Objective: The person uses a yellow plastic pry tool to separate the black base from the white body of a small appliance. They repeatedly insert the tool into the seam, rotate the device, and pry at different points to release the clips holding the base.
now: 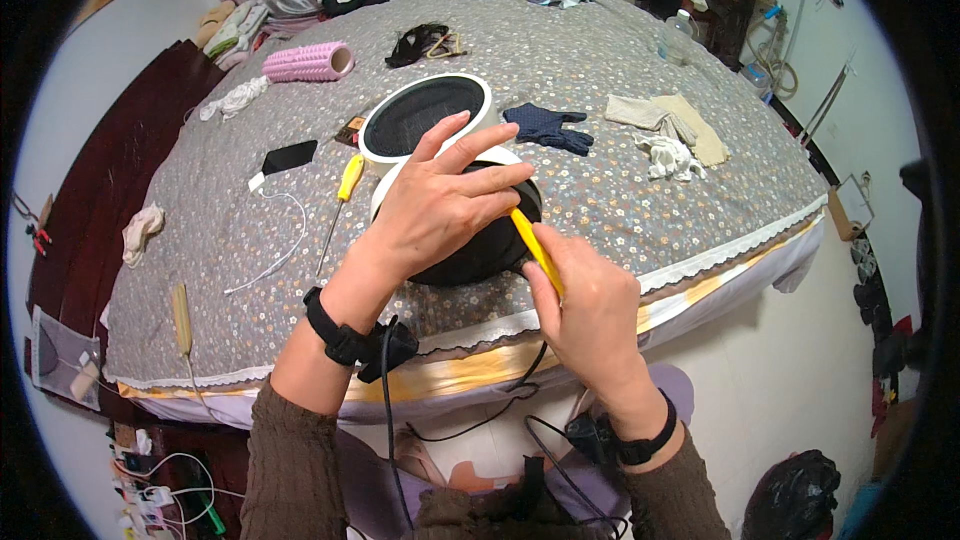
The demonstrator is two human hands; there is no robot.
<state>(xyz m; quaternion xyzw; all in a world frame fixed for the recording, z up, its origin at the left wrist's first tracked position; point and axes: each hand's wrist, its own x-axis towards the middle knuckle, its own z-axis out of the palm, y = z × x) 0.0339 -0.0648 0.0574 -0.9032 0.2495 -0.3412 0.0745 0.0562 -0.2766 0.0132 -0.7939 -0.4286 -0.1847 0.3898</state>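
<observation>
In front of me on the bed are two round white-rimmed parts: the far round part [425, 115] has a dark mesh face. The near round part [475, 252], dark-faced too, lies partly under my hands. My left hand [440, 195] spreads over the near part, its fingers stretched out and its thumb hidden. A slim yellow tool [537, 252] is gripped in my right hand [590, 305], its far end close to my left fingers at the rim. The tool's tip is hidden, so its exact kind does not show. A yellow-handled screwdriver [350, 178] lies left of the round parts.
Around them on the flowered bedspread [590, 202] lie a black phone [290, 156], a white cable [300, 230], a pink foam roller [305, 62], dark blue gloves [547, 127] and pale cloths [665, 130]. Black cables [390, 420] hang near my wrists. A black bag [792, 495] stands lower right.
</observation>
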